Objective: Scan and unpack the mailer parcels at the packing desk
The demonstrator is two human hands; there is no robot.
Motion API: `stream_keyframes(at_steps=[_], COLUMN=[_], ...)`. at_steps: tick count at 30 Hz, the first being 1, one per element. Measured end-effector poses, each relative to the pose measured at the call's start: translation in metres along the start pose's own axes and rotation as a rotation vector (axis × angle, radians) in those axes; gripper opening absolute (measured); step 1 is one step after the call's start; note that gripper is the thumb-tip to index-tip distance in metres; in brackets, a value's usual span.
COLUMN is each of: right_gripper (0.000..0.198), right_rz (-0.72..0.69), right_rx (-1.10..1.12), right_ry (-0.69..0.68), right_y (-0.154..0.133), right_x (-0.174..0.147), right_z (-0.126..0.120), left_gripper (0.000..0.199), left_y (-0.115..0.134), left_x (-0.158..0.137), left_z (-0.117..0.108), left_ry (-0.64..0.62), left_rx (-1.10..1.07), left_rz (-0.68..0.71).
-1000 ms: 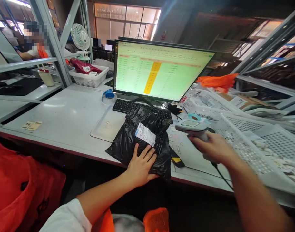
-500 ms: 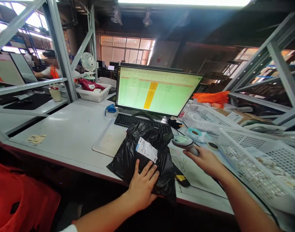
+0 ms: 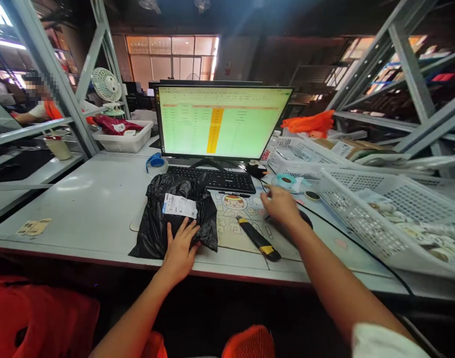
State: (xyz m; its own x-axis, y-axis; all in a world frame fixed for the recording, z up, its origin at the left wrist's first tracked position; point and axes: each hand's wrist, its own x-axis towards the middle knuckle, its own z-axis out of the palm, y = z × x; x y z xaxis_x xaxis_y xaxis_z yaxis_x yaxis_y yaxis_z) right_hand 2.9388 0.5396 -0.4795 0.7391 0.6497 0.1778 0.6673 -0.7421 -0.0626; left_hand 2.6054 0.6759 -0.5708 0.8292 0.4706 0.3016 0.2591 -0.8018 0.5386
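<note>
A black plastic parcel [image 3: 177,185] with a white shipping label [image 3: 179,206] lies near the desk's front edge. My left hand [image 3: 180,246] rests on its lower part with the fingers spread. My right hand [image 3: 283,205] is low over the desk mat, right of the keyboard, its fingers curled downward. What those fingers hold, if anything, is hidden. A dark rounded object [image 3: 306,219] shows partly behind my right wrist, too covered to name. A black and yellow utility knife [image 3: 259,239] lies on the mat between my hands.
A monitor [image 3: 190,122] stands behind a black keyboard [image 3: 230,181]. Blue tape [image 3: 156,163] sits at left; a light-blue tape roll [image 3: 286,180] lies at right. White perforated baskets [image 3: 361,223] line the right side. A black cable [image 3: 356,247] crosses the desk. Another person [image 3: 37,112] is at far left.
The view has shifted right and down. The parcel has moved left with my left hand, uncovering the knife and mat. The barcode scanner in my right hand no longer shows clearly.
</note>
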Motion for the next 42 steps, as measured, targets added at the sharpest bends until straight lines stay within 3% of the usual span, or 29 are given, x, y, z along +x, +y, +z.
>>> stream_keyframes(at_steps=[3, 8, 14, 18, 25, 28, 31, 34, 36, 39, 42], right_gripper=[0.056, 0.053, 0.05, 0.051, 0.047, 0.043, 0.049, 0.053, 0.056, 0.054, 0.052], right_rz=[-0.066, -0.044, -0.047, -0.053, 0.015, -0.034, -0.101, -0.174, -0.215, -0.241, -0.229], right_rx=[0.036, 0.009, -0.006, 0.007, -0.031, -0.028, -0.03, -0.059, -0.095, -0.117, -0.066], right_ry=[-0.168, -0.235, -0.248, -0.267, -0.292, -0.296, -0.261, -0.285, -0.304, -0.248, -0.153], right_y=[-0.032, -0.058, -0.069, -0.08, -0.08, -0.078, -0.074, -0.062, -0.051, -0.036, -0.024], right_x=[0.045, 0.081, 0.093, 0.097, 0.089, 0.076, 0.045, -0.009, -0.049, -0.092, -0.106], right_z=[0.014, 0.037, 0.041, 0.041, 0.034, 0.022, 0.007, 0.003, 0.01, 0.025, 0.039], left_gripper=[0.046, 0.047, 0.05, 0.064, 0.073, 0.07, 0.057, 0.028, 0.029, 0.03, 0.028], left_y=[0.002, 0.0, -0.001, -0.001, 0.002, 0.0, -0.008, -0.021, -0.029, -0.041, -0.053], left_x=[0.0, 0.0, -0.002, -0.002, -0.004, -0.007, -0.01, -0.01, -0.006, 0.005, 0.019], left_z=[0.002, 0.002, 0.003, 0.003, 0.006, 0.005, -0.019, -0.068, -0.1, -0.123, -0.114], left_ry=[0.02, 0.023, 0.036, 0.046, 0.072, 0.182, 0.402, 0.726, 0.875, 0.759, 0.588], left_rx=[-0.021, -0.024, -0.063, -0.058, -0.069, -0.137, -0.32, -0.558, -0.801, -1.109, -0.988], left_rz=[-0.005, 0.009, 0.011, 0.016, 0.03, 0.038, -0.027, -0.31, -0.499, -0.608, -0.69])
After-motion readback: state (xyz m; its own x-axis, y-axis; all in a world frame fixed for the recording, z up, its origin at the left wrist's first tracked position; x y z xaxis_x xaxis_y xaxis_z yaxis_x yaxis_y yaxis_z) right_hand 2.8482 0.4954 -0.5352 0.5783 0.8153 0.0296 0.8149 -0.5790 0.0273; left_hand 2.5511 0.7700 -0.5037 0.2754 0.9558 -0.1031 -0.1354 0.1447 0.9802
